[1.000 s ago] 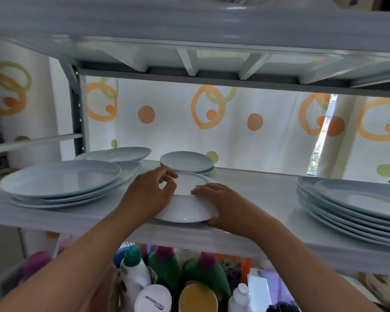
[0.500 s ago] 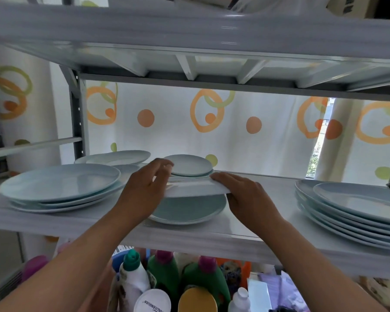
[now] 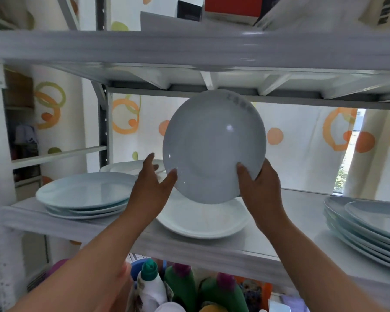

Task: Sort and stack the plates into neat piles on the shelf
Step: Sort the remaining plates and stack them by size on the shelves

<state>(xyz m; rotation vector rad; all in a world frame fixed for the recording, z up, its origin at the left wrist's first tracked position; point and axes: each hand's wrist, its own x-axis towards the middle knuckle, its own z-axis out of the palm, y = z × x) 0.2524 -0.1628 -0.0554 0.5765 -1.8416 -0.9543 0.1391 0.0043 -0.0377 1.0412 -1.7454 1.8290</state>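
I hold a pale grey plate [image 3: 214, 145] upright above the middle shelf [image 3: 286, 242], its underside facing me. My right hand [image 3: 259, 190] grips its lower right rim, thumb on the near face. My left hand [image 3: 151, 190] is spread at the lower left rim, only the thumb touching the plate. Directly below, a white plate [image 3: 203, 221] lies on the shelf. A stack of large pale blue plates [image 3: 83, 194] sits at the left, another stack [image 3: 369, 228] at the right. More plates [image 3: 126, 165] lie at the back left, partly hidden by my left hand.
The upper shelf [image 3: 189, 46] and its ribs run just above the raised plate's top edge. Below the middle shelf stand a white bottle with a green cap [image 3: 151, 287] and green bottles [image 3: 182, 287]. A patterned curtain [image 3: 302, 140] hangs behind.
The top plate has come up off the white plate and tipped upright, underside toward me. Both hands rose with it; my left hand has loosened from gripping to a spread touch.
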